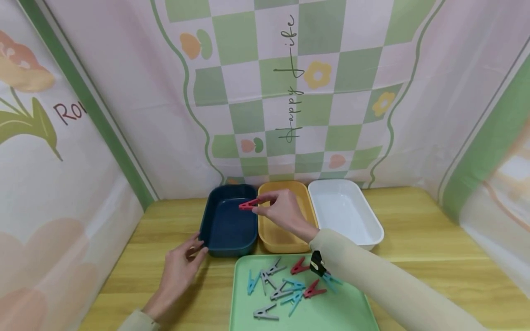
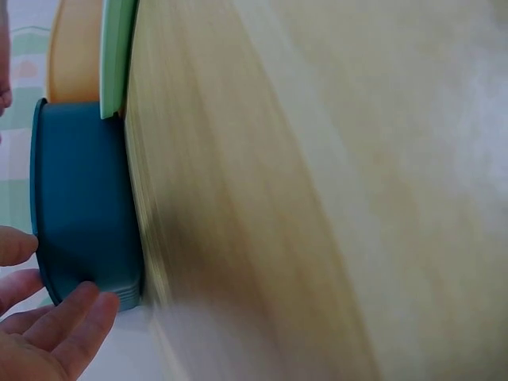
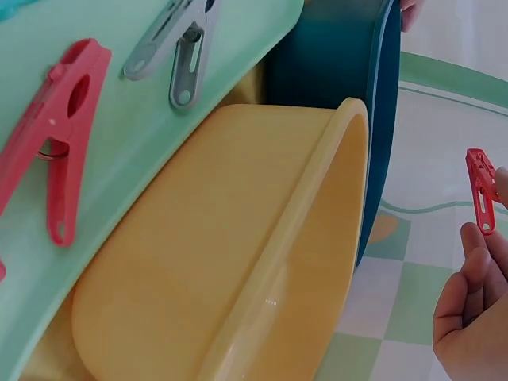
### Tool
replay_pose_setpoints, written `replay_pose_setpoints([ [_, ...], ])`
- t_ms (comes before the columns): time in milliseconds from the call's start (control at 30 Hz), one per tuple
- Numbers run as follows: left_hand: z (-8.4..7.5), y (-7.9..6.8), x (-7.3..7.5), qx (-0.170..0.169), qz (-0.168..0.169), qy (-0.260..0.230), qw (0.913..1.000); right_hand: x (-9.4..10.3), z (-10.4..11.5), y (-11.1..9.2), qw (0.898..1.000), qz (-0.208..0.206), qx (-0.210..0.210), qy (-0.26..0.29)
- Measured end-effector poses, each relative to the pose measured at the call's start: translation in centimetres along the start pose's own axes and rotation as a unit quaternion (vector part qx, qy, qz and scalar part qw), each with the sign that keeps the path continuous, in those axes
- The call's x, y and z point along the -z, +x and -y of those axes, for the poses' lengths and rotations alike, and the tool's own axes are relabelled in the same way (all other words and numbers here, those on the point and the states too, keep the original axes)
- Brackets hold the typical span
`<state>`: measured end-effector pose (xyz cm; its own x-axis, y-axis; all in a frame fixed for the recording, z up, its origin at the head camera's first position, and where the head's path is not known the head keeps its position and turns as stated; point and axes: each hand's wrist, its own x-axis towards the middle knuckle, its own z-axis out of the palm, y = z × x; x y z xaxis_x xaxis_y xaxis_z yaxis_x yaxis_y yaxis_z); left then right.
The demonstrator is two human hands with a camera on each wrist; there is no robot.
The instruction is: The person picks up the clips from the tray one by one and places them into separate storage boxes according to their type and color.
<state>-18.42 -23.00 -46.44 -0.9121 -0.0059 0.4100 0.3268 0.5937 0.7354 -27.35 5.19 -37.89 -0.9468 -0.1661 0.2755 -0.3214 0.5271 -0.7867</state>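
My right hand [image 1: 285, 212] pinches a red clothespin [image 1: 248, 204] by one end, between thumb and fingers. It holds the clothespin in the air above the right part of the dark blue container [image 1: 229, 232]. In the right wrist view the same red clothespin [image 3: 481, 186] shows at the right edge. My left hand [image 1: 179, 269] touches the blue container's near left corner with lightly bent fingers [image 2: 79, 317]. Below my right forearm, a green tray [image 1: 331, 312] bears several grey, blue and red clothespins, some partly hidden by the sleeve.
A yellow container [image 1: 279, 239] stands against the blue one's right side, under my right hand. Beyond it is a white container [image 1: 345, 207]. All stand on a wooden table [image 1: 430, 248] before a patterned cloth [image 1: 277, 82].
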Motion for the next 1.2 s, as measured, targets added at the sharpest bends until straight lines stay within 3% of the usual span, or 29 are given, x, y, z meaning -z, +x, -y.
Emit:
replay_pose_setpoints([
  [500,-0.1,0.2,0.3,-0.005,0.001,0.002,1.0000,-2.2,0.3,2.1,0.999,0.019,0.016,-0.038],
  [1200,0.2,0.1,0.1,-0.003,0.001,0.008,1.0000,-3.9,0.0,3.3,0.998,0.038,0.026,-0.036],
])
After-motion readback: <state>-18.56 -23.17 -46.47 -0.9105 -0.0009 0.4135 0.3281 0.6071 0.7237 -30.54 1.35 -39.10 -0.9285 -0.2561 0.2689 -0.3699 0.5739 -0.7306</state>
